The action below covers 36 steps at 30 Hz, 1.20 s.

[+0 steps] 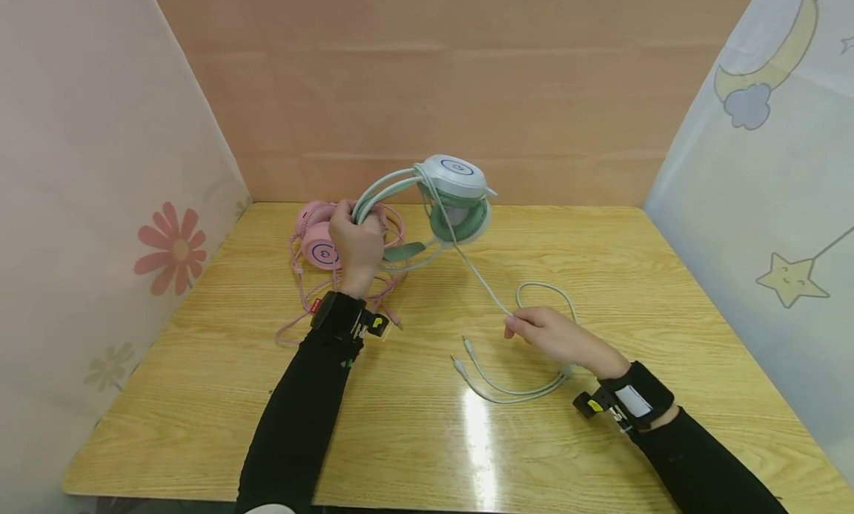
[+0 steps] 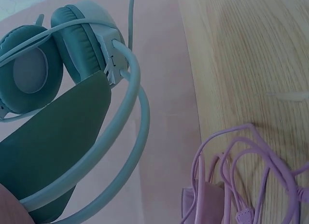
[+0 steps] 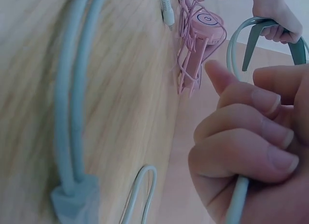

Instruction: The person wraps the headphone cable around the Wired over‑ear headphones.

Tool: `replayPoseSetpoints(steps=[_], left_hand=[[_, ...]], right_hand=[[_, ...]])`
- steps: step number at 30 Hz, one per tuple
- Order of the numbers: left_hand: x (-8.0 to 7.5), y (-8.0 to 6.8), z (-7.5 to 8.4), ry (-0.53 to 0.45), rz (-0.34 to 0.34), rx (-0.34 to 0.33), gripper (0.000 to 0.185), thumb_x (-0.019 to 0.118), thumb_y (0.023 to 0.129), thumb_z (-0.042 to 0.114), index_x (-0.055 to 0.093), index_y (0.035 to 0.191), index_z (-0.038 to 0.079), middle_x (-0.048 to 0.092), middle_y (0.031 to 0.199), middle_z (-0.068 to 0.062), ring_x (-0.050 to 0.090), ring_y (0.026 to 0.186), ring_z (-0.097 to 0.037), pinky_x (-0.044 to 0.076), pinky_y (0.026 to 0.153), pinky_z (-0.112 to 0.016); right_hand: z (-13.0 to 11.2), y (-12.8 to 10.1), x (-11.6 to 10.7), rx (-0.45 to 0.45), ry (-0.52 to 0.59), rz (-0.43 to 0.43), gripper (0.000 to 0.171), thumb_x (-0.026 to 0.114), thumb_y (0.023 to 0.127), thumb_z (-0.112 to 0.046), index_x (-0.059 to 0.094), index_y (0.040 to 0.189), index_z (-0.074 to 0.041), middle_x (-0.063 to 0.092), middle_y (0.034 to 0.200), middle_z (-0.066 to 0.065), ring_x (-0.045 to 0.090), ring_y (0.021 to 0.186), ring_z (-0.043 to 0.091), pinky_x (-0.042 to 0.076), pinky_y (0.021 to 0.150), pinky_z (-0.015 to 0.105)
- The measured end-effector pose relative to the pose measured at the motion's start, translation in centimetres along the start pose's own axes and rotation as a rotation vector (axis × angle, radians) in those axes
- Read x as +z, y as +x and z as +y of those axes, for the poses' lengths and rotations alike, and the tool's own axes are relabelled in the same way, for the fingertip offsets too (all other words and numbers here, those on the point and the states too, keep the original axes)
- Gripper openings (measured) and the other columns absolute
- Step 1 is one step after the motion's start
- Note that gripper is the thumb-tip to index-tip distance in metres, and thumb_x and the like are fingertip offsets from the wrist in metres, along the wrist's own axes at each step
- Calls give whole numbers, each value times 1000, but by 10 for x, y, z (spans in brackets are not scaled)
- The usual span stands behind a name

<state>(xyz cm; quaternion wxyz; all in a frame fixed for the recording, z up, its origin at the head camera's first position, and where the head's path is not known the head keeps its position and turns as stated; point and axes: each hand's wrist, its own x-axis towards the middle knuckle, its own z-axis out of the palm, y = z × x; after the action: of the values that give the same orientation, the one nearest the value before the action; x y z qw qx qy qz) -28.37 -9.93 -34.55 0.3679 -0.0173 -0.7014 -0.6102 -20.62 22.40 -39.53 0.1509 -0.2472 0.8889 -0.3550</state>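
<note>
Two headsets were in view. The green headset was held clear above the worktop; the pink headset lay on the worktop behind it, near the back left corner.

The left hand gripped the green headset's double headband, fingers clenched round it. From the head view the hand covered part of the pink headset, so only one pink ear cup showed fully. In the left wrist view the hand was almost entirely out of frame, and the pink headset was cut off at the lower edge, with only its cable loops visible.

The right hand hovered low over the worktop, near its middle, fingers curled round the green cable, which ran taut from the upper ear cup down to the hand. In the right wrist view the cable disappeared inside the fist. Past the hand the cable formed one loop and lay on the worktop, partly covered by the wrist.

Two plugs ended the green cable, lying side by side on the worktop just left of the right hand. The pink cable lay in tangled loops; the number of loops could not be counted. Its end was hidden behind the left wrist strap.
</note>
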Motion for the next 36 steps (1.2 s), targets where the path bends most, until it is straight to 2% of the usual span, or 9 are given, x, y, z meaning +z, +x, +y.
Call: replayPoseSetpoints(steps=[3,14,17,23,30,33,36], left_hand=[[0,1,-1,7,8,0,17,51,87,-4,48,78,10,25,59,2,24,48,-9,20,54,-29],[-3,3,-4,41,18,13,17,50,85,-5,45,78,10,22,62,2,19,51,-9,18,54,-29],[-3,4,-4,50,20,11,17,49,84,-5,44,78,10,22,61,3,18,50,-8,19,54,-29],[-5,5,-8,50,24,-4,15,48,84,-5,45,79,9,24,63,1,20,52,-10,20,55,-29],[-8,4,-12,35,14,-35,14,48,86,-5,46,81,8,24,64,0,20,53,-11,19,57,-30],[-10,5,-14,42,10,-37,13,48,86,-5,47,83,8,24,65,-1,20,54,-12,20,59,-31],[-10,7,-15,61,1,-21,11,49,86,-5,48,84,6,24,67,-1,20,57,-14,20,61,-32]], right_hand=[[1,-3,1,10,2,-7,41,40,111,-32,70,106,-5,40,69,-2,38,61,13,36,62,30],[2,-17,-4,64,-46,-14,46,36,112,-32,70,103,-3,48,71,-1,39,60,13,36,60,29],[2,-22,-7,85,-74,-41,45,36,112,-33,71,100,-6,42,67,-3,35,57,12,35,59,30],[1,-32,-9,135,-143,-109,45,37,110,-38,69,91,-13,49,73,0,40,62,16,37,61,32],[0,-38,-10,114,-177,-114,39,45,108,-34,69,84,-15,63,79,-3,50,64,13,42,62,31],[-5,-39,-9,94,-210,-105,37,47,108,-30,67,80,-16,58,71,-6,44,56,10,39,56,28],[-12,-39,-7,30,-273,-76,37,49,107,-28,63,74,-19,51,62,-10,37,49,5,35,52,25]])
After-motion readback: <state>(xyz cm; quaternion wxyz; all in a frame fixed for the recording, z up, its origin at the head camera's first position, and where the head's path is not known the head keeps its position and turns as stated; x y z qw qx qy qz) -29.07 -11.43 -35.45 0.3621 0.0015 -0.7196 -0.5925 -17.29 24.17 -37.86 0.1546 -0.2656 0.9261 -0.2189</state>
